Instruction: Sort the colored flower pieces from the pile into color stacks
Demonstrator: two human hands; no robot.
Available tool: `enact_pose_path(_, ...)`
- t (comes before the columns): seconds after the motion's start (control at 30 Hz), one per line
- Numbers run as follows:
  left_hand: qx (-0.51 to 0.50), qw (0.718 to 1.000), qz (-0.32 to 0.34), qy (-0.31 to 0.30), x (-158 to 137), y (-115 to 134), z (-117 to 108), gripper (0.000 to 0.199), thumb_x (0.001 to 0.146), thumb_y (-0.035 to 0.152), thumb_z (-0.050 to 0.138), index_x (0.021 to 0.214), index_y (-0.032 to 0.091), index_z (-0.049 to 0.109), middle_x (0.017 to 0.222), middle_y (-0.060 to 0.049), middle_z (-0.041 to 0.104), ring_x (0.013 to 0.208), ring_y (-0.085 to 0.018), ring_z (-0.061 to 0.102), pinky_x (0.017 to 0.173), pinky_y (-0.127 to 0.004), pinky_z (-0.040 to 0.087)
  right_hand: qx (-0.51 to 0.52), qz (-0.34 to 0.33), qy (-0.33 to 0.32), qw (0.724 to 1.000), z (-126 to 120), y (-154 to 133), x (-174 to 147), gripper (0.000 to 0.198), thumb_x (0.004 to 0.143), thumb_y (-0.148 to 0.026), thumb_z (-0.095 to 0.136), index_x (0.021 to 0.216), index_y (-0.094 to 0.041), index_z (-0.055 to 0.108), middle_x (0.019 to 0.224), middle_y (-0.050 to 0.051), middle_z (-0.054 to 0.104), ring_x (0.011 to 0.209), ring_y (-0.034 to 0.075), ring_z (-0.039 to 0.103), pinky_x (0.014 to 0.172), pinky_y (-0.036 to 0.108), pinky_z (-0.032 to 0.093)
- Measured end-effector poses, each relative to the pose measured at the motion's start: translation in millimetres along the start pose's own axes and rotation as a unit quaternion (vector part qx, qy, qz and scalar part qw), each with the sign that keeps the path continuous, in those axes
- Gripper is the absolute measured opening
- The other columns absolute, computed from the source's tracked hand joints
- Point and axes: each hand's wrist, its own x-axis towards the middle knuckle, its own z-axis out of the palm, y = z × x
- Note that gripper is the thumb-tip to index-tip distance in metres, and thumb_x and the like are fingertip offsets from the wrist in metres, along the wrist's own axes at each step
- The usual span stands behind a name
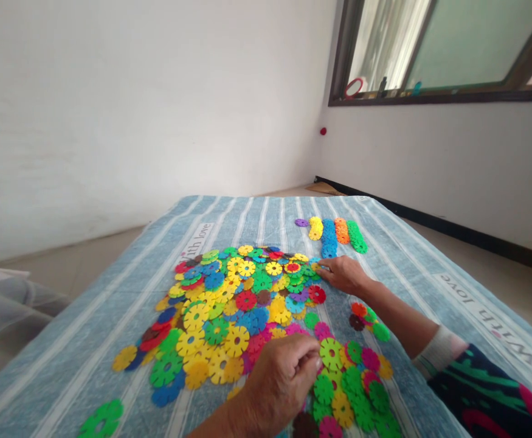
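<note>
A wide heap of notched plastic snowflake discs in mixed colours covers the middle of the striped cloth. My right hand reaches to the heap's right edge, fingers close together, fingertips at a small yellow disc; whether they grip it is not clear. My left hand is closed with thumb against fingers, low over the near side of the heap; what it pinches, if anything, is hidden. Just right of its fingertips lies a yellow-green disc, among green discs and pink ones.
Beyond the heap, overlapping discs lie in single-colour rows: yellow, blue, orange and green, beside a purple disc. Under my right forearm lies a small cluster. A green disc lies apart, near left.
</note>
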Motion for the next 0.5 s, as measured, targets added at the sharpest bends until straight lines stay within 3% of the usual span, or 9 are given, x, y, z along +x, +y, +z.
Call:
enact_pose_path(0.2, 0.006, 1.0, 0.009, 0.001, 0, -2, 2, 0.014, 0.079, 0.011, 0.048, 0.067, 0.018, 0.051, 0.057, 0.005, 0.045, 0.054, -0.008, 0.042, 0.052, -0.018, 0.032, 0.001, -0.062, -0.038, 0.997, -8, -7, -9, 0.034, 0.089, -0.039, 0.044, 0.116, -0.029, 0.062, 0.091, 0.006, 0.072, 0.082, 0.021, 0.065, 0.063, 0.026, 0.037)
enact_pose_path(0.33, 0.009, 1.0, 0.02, 0.001, -1, -2, 3, 0.016, 0.079, 0.01, 0.047, 0.064, 0.018, 0.049, 0.057, 0.005, 0.044, 0.053, -0.008, 0.042, 0.051, -0.018, 0.031, 0.066, -0.105, -0.055, 0.991, -8, -4, -15, 0.034, 0.086, -0.041, 0.049, 0.113, -0.026, 0.065, 0.076, 0.003, 0.069, 0.066, 0.016, 0.061, 0.058, 0.024, 0.034)
enact_pose_path(0.5, 0.021, 0.999, 0.031, 0.002, -2, -1, 4, 0.017, 0.08, 0.01, 0.045, 0.065, 0.018, 0.05, 0.057, 0.004, 0.048, 0.054, -0.008, 0.046, 0.052, -0.018, 0.032, 0.122, -0.058, -0.024, 0.991, -1, 1, -11, 0.05, 0.079, -0.047, 0.057, 0.12, -0.019, 0.061, 0.064, 0.001, 0.064, 0.058, 0.014, 0.056, 0.052, 0.023, 0.03)
